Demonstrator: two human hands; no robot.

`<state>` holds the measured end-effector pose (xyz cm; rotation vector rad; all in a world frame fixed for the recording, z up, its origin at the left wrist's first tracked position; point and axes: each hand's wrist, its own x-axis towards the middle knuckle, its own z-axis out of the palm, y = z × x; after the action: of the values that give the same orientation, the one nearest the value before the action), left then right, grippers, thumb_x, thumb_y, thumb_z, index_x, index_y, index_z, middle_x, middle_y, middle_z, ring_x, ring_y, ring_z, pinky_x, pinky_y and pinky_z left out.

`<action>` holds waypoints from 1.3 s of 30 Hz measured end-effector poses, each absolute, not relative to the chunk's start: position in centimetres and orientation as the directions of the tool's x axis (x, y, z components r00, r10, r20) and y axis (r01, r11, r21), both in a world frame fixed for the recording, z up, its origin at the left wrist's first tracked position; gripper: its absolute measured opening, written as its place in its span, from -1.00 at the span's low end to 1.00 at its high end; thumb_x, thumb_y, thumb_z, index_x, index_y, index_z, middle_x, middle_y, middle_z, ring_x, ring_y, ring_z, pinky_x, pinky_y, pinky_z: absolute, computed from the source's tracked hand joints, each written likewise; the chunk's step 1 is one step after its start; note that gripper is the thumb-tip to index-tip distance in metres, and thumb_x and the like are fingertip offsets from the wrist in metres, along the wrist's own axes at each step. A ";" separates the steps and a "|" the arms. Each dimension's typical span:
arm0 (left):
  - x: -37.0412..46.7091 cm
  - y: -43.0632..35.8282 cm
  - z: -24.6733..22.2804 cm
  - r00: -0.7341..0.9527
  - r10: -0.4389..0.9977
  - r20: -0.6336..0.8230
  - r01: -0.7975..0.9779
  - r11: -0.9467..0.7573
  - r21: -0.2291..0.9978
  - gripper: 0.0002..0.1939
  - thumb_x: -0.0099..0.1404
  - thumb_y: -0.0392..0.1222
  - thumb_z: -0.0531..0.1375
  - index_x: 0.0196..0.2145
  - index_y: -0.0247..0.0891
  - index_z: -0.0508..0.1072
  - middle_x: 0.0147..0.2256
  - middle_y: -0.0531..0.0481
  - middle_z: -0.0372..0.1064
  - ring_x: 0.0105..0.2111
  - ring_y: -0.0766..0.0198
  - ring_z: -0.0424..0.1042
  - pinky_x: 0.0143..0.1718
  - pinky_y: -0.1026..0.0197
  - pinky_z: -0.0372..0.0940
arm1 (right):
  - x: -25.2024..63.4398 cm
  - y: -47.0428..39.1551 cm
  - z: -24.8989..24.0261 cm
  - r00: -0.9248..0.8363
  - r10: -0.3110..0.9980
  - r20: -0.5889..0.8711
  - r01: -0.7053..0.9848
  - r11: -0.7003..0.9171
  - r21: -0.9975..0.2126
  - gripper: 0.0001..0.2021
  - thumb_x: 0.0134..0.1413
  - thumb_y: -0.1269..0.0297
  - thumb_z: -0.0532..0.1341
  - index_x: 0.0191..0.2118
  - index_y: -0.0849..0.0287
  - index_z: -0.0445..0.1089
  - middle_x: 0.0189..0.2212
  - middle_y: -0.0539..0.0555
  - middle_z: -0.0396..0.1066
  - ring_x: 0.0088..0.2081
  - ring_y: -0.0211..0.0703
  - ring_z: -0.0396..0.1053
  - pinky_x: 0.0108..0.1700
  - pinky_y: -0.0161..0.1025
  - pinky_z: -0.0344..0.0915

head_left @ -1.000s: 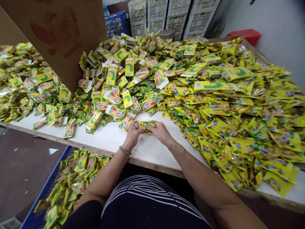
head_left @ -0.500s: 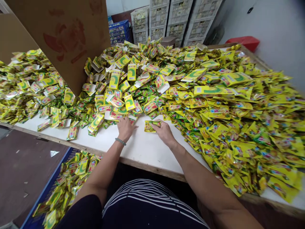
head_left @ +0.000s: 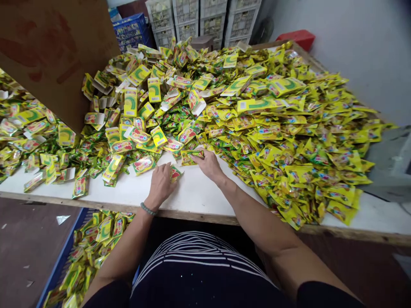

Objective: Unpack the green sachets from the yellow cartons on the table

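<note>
My left hand (head_left: 161, 183), with a beaded bracelet at the wrist, is low over the white tabletop. Its fingers are closed on a small green packet (head_left: 176, 173) with a red print, partly hidden under the hand. To the right, my right hand (head_left: 210, 166) pinches a yellow-and-green packet (head_left: 189, 157) between thumb and fingers, near the foot of the pile. Just beyond my left hand lies a small printed box (head_left: 144, 164). Further back, yellow boxes (head_left: 130, 102) lie jumbled over green packets, and a big heap of yellow packets (head_left: 302, 145) spreads to the right.
A large brown cardboard sheet (head_left: 61, 55) stands in the pile at the left. Below the wooden table edge (head_left: 199, 216), a blue crate (head_left: 61, 267) holds filled packs. White crates (head_left: 186, 19) are stacked behind, and a red object (head_left: 297, 38) sits by the wall.
My left hand has drawn back from the boxes toward the table's front edge, and a green packet now shows under its fingers. My right hand still holds its packet. The camera view has shifted.
</note>
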<state>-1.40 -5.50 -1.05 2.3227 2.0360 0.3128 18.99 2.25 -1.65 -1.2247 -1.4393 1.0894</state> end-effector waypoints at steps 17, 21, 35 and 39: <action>0.3 -7.8 -0.5 0.208 0.953 0.222 0.922 -0.266 0.282 -0.32 0.15 -0.21 0.27 0.22 -0.26 0.23 0.06 -0.25 0.35 0.06 -0.04 0.35 0.13 -0.03 0.28 | 20.9 1.6 -0.7 -0.534 0.843 -0.063 0.128 0.007 -0.992 -0.62 -0.17 0.01 0.39 -0.34 0.26 0.52 -0.53 0.00 0.43 -0.47 -0.24 0.31 -0.37 -0.29 0.25; 0.8 -7.6 -0.7 0.257 0.948 0.187 0.923 -0.298 0.244 -0.32 0.15 -0.22 0.25 0.22 -0.32 0.22 0.06 -0.27 0.36 0.04 -0.05 0.35 0.11 -0.05 0.28 | 21.6 1.8 0.0 -0.503 0.863 -0.050 0.193 0.056 -0.980 -0.68 -0.13 0.05 0.34 -0.38 0.24 0.50 -0.56 -0.04 0.35 -0.48 -0.27 0.23 -0.38 -0.30 0.16; 1.7 -7.5 -0.9 0.232 0.966 0.113 0.944 -0.251 0.214 -0.30 0.17 -0.22 0.25 0.24 -0.33 0.18 0.07 -0.30 0.33 0.06 -0.09 0.32 0.11 -0.07 0.27 | 22.1 1.3 2.1 -0.456 0.890 0.016 0.585 0.314 -0.748 -0.90 -0.13 0.37 0.25 -0.58 0.16 0.38 -0.66 -0.06 0.26 -0.52 -0.27 0.14 -0.43 -0.31 0.01; 1.9 -7.6 -0.9 0.314 0.944 0.104 0.910 -0.330 0.249 -0.29 0.17 -0.25 0.24 0.26 -0.27 0.17 0.07 -0.26 0.33 0.08 -0.07 0.31 0.14 -0.09 0.24 | 22.0 1.3 2.1 -0.521 0.854 0.006 0.563 0.348 -0.749 -0.95 -0.14 0.41 0.26 -0.53 0.18 0.47 -0.58 -0.01 0.38 -0.47 -0.22 0.21 -0.39 -0.30 0.05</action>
<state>1.94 -7.58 -0.95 2.4261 1.7256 0.3474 22.03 1.31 2.12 -1.2426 -2.2195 0.9964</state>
